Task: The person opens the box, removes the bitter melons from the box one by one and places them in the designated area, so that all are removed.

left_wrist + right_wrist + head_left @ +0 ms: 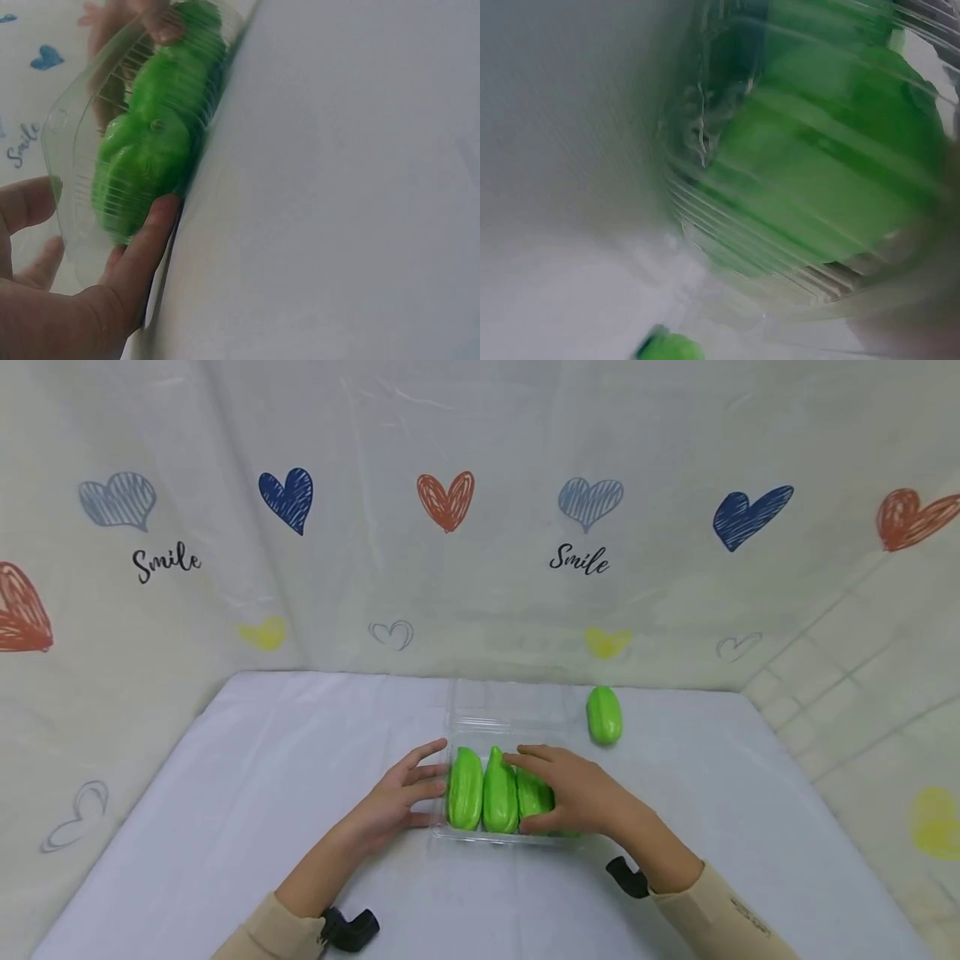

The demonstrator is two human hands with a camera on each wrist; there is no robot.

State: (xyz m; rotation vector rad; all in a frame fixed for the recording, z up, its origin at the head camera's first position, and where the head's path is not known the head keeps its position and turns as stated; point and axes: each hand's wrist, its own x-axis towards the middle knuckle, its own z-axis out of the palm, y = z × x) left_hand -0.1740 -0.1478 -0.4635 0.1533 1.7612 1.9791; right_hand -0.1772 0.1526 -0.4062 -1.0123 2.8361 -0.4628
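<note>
A clear plastic box (480, 838) holds several bright green, ribbed, gourd-like pieces (465, 789) side by side. My left hand (405, 793) is at the box's left wall with fingers spread; in the left wrist view a finger (154, 232) touches the clear wall. My right hand (577, 789) arches over the right part of the box. Its thumb and fingers lie around a green piece (534, 797), partly hiding it and another beneath the palm. Whether they pinch it cannot be seen. Through the wall, the right wrist view shows a blurred green piece (817, 165).
The box's clear lid (510, 702) lies folded back behind it. One more green piece (604, 716) rests on the white tablecloth (300, 752) at the back right. A curtain with printed hearts (446, 502) hangs behind the table. Black straps (352, 931) are on both wrists.
</note>
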